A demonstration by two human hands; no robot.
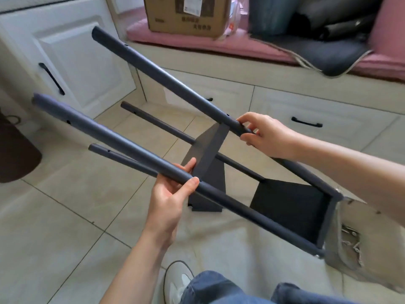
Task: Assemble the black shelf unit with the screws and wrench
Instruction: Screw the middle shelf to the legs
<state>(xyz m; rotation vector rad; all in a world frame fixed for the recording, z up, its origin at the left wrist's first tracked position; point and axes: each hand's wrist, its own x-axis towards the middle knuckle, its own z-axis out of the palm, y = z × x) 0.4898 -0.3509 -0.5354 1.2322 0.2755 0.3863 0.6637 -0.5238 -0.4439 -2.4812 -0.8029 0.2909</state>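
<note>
The black shelf unit lies on its side above the tiled floor, its four tubular legs pointing up and left. A fixed black shelf panel (291, 207) closes the lower right end. A second black shelf panel (206, 148) sits tilted between the legs. My left hand (171, 194) grips the near leg (105, 137) beside that panel, fingers touching its edge. My right hand (263, 132) holds the upper far leg (162, 73) at the panel's other corner. Loose screws (350, 238) lie on a bag at the right.
Another black panel (210, 194) lies on the floor under the frame. White cabinet doors and drawers with black handles stand behind. A pink-cushioned bench carries a cardboard box (186, 14) and dark bags. A brown object (15, 150) sits at the left. My shoe and jeans show below.
</note>
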